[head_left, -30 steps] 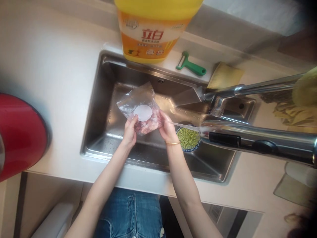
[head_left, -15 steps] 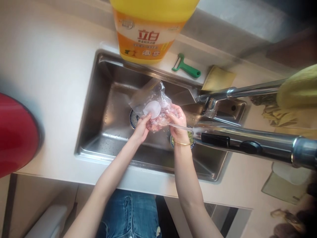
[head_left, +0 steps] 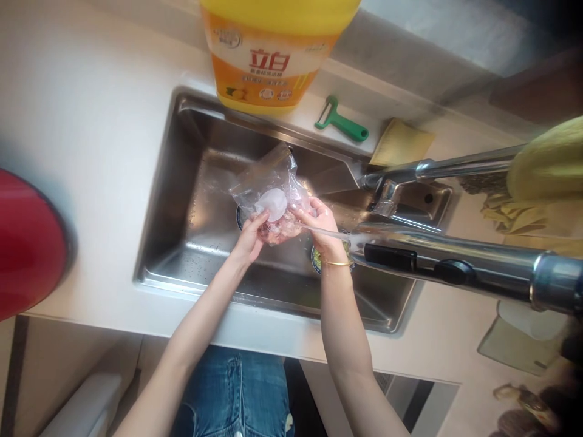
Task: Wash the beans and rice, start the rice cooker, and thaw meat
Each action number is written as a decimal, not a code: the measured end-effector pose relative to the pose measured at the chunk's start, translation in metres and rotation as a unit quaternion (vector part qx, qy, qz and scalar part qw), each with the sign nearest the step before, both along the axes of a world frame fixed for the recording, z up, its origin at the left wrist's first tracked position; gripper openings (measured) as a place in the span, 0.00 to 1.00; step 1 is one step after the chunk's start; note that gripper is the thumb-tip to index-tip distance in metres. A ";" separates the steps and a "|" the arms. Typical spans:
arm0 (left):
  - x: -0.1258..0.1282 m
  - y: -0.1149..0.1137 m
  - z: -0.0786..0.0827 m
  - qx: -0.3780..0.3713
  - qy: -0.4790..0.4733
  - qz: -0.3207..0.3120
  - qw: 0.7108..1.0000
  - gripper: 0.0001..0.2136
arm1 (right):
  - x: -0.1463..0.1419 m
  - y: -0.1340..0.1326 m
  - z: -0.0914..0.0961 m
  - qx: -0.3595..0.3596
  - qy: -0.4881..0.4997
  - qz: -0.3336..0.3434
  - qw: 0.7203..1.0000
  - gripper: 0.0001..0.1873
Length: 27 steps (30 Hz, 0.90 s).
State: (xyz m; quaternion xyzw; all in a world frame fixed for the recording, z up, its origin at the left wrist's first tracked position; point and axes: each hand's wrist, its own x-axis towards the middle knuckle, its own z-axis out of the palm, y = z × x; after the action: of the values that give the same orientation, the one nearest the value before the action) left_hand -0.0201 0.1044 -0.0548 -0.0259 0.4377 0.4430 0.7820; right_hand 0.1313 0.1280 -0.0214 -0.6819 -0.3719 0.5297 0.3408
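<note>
Over the sink (head_left: 168, 200), both of my hands grip a clear plastic bag (head_left: 264, 176) with pinkish pieces inside that look like meat. My left hand (head_left: 250, 237) pinches its lower left side, thumb beside a round white patch on the bag. On the right side, my right hand (head_left: 323, 227) closes round the bag's edge, thumb on top. From the faucet head (head_left: 382, 246) a stream of water runs across my right hand towards the bag. Below it, a patterned bowl (head_left: 315, 261) holding something green is partly hidden by my right wrist. Behind the bag, another blue-rimmed dish (head_left: 238, 217) barely shows.
A large yellow detergent bottle (head_left: 273, 67) stands at the sink's back edge. Beside it lie a green peeler (head_left: 344, 124) and a yellow cloth (head_left: 403, 142). At the left is a red rounded object (head_left: 30, 243). The faucet's metal arms reach in from the right.
My hands and the bag have shifted slightly left, and the bag is spread a little more, with the pink pieces showing lower down. Both hands keep their hold.
</note>
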 end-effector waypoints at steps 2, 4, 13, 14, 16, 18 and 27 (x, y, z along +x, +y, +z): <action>-0.006 -0.001 -0.003 0.016 0.029 -0.003 0.999 0.17 | -0.002 0.002 0.000 -0.009 -0.045 0.020 0.999 0.22; -0.010 -0.001 -0.004 0.033 0.063 -0.010 0.997 0.19 | -0.005 0.003 0.000 -0.025 -0.061 0.042 0.997 0.21; -0.017 0.001 -0.003 0.099 0.216 0.034 0.971 0.23 | -0.035 -0.014 -0.013 0.028 0.022 -0.009 0.999 0.22; -0.017 0.001 -0.003 0.106 0.230 0.043 0.966 0.24 | -0.038 -0.016 -0.015 0.028 0.028 -0.022 0.999 0.22; -0.018 0.001 -0.004 0.121 0.255 0.060 0.958 0.28 | -0.043 -0.019 -0.020 0.017 0.035 -0.047 0.998 0.22; -0.018 0.001 -0.005 0.132 0.281 0.071 0.948 0.31 | -0.047 -0.020 -0.023 0.011 0.046 -0.075 0.996 0.23; -0.024 -0.001 -0.002 0.166 0.329 0.067 0.927 0.38 | -0.051 -0.015 -0.023 0.000 0.127 -0.113 0.985 0.20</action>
State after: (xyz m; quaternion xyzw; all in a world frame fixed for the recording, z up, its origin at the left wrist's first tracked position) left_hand -0.0446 0.1038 -0.0568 0.2222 0.5880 0.5443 0.5556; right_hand 0.0802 0.1128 -0.0445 -0.6472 -0.2460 0.5698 0.4427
